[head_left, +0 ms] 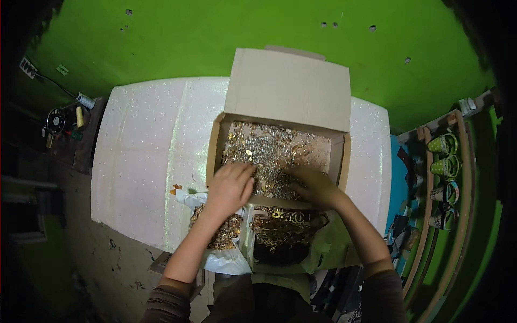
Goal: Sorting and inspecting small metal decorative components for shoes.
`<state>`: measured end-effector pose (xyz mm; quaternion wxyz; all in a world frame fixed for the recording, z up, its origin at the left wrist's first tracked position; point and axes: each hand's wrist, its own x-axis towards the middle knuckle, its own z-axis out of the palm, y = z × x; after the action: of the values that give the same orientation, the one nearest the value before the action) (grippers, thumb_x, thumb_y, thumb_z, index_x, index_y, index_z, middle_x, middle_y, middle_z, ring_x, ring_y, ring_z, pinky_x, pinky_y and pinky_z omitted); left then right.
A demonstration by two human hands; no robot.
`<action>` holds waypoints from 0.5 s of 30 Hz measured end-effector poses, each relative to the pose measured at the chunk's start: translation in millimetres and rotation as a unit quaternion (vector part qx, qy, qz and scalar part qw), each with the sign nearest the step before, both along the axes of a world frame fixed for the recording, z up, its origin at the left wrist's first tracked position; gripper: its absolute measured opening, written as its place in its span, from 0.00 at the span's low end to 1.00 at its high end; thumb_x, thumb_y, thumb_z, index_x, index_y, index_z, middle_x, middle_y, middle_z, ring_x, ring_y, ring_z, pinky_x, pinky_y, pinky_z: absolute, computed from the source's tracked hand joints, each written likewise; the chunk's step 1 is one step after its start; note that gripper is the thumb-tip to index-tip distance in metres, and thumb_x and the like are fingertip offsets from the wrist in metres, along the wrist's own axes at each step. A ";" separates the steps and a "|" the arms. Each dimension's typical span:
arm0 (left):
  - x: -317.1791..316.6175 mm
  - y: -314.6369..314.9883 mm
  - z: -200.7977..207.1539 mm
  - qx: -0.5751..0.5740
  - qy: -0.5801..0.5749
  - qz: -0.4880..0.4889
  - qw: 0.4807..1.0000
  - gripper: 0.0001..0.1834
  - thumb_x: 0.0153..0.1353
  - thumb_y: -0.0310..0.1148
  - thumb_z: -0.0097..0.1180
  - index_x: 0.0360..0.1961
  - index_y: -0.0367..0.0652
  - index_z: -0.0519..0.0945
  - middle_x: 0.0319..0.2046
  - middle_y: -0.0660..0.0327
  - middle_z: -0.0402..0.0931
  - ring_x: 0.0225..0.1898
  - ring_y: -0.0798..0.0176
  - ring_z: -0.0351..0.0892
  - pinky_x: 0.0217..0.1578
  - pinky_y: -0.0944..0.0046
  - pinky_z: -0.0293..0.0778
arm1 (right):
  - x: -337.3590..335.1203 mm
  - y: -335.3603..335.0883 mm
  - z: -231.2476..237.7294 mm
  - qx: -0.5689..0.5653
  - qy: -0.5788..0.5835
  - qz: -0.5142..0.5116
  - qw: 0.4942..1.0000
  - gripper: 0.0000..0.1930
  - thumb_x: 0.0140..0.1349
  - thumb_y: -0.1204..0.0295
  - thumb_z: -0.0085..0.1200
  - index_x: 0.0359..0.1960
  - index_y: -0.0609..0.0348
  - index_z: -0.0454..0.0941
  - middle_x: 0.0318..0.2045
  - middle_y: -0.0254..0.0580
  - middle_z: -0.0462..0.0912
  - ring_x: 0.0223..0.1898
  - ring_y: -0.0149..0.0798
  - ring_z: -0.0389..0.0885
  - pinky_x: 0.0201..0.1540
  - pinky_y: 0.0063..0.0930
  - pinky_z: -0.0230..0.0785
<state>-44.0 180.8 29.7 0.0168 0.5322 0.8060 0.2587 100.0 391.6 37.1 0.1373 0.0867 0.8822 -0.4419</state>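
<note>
head view, both hands [230, 185] [316, 185] palm-down, loosely curled in cardboard box [288, 91] trinkets [269, 151], grip unclear

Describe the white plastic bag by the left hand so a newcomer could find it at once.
Start at the open cardboard box on the glittery white tabletop. Just below its near-left corner, under the left hand, lies the crumpled white plastic bag of small gold metal pieces. The neighbouring pile to its right sits on pale green wrapping, not white.

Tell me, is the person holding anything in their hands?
Cannot tell. Both the left hand and right hand are dug into small gold pieces in the cardboard box.
</note>
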 end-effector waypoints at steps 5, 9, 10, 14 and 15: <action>-20.1 6.1 -4.5 -0.019 -0.017 0.026 0.999 0.15 0.59 0.31 0.50 0.45 0.39 0.78 0.44 0.54 0.76 0.48 0.52 0.74 0.53 0.55 0.66 | -31.4 2.6 -38.7 0.283 0.184 0.219 0.916 0.25 0.55 0.70 0.52 0.57 0.47 0.70 0.59 0.46 0.67 0.61 0.50 0.64 0.61 0.41 0.60; -21.9 11.3 -9.3 -0.042 -0.044 0.038 0.997 0.14 0.59 0.31 0.50 0.46 0.40 0.78 0.45 0.55 0.76 0.48 0.51 0.74 0.52 0.55 0.67 | -45.3 -4.3 -67.5 0.259 0.272 0.300 0.877 0.24 0.56 0.66 0.48 0.58 0.41 0.69 0.61 0.47 0.64 0.62 0.52 0.62 0.63 0.44 0.57; -21.8 12.4 -9.6 -0.041 -0.056 0.043 0.997 0.14 0.59 0.31 0.50 0.46 0.41 0.78 0.45 0.55 0.76 0.47 0.50 0.74 0.51 0.55 0.68 | -46.8 -5.0 -70.1 0.264 0.279 0.310 0.870 0.22 0.57 0.65 0.47 0.57 0.38 0.70 0.62 0.46 0.63 0.63 0.50 0.62 0.62 0.45 0.57; -19.5 9.3 -7.7 -0.039 -0.050 0.055 0.996 0.14 0.59 0.31 0.50 0.46 0.41 0.78 0.45 0.55 0.76 0.47 0.50 0.75 0.50 0.56 0.69 | -49.5 -8.4 -73.4 0.271 0.269 0.360 0.851 0.22 0.59 0.64 0.44 0.57 0.32 0.69 0.63 0.45 0.62 0.63 0.48 0.61 0.62 0.45 0.57; -19.2 9.2 -7.9 -0.039 -0.046 0.057 0.997 0.14 0.59 0.31 0.50 0.46 0.41 0.78 0.45 0.55 0.77 0.47 0.51 0.75 0.50 0.56 0.69 | -49.7 -9.0 -74.2 0.269 0.271 0.362 0.850 0.22 0.59 0.64 0.44 0.57 0.32 0.69 0.63 0.45 0.62 0.63 0.48 0.61 0.62 0.45 0.57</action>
<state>-63.2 189.9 21.8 0.0594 0.4722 0.8427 0.2518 50.3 382.7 -37.2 0.0145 -0.3286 0.9377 -0.1120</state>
